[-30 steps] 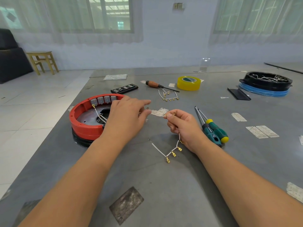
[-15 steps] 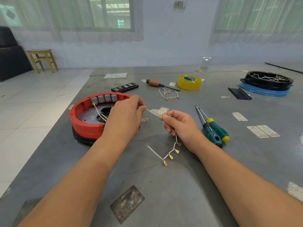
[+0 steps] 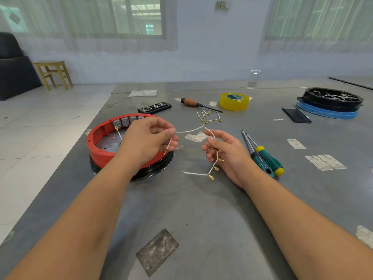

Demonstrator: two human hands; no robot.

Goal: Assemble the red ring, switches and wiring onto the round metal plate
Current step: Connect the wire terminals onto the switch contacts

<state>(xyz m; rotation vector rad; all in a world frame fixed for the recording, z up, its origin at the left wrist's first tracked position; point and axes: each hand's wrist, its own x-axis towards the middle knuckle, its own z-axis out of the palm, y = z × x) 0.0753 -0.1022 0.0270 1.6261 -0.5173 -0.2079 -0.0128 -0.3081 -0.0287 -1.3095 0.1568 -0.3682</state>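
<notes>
Right now both hands hover above the grey table [image 3: 201, 219] with a white wiring harness [image 3: 189, 130] stretched between them — apparently to untangle its branches before fitting. The left hand [image 3: 148, 141] pinches one strand between thumb and forefinger, a short tail with a brass terminal dangling below the grip. The right hand [image 3: 226, 154] has its fingers curled around the other end, the wire looping over the forefinger and several brass spade connectors [image 3: 212, 174] hanging from the palm toward the table; one loose branch lies on the surface beneath. Holding the harness taut and raised probably keeps the connectors from snagging on one another. Just behind the left hand sits the red ring [image 3: 96, 150], already seated around the round metal plate [image 3: 109, 143], with a row of grey switches [image 3: 126, 122] along its far inner wall and one ring-terminal wire already leading to them. A second harness [image 3: 210, 117] lies farther back, near a wooden-handled screwdriver [image 3: 191, 103] and yellow tape [image 3: 234, 101] — spare stock within reach. Two green screwdrivers [image 3: 266, 158] rest just beside the right wrist, handy for fastening.
</notes>
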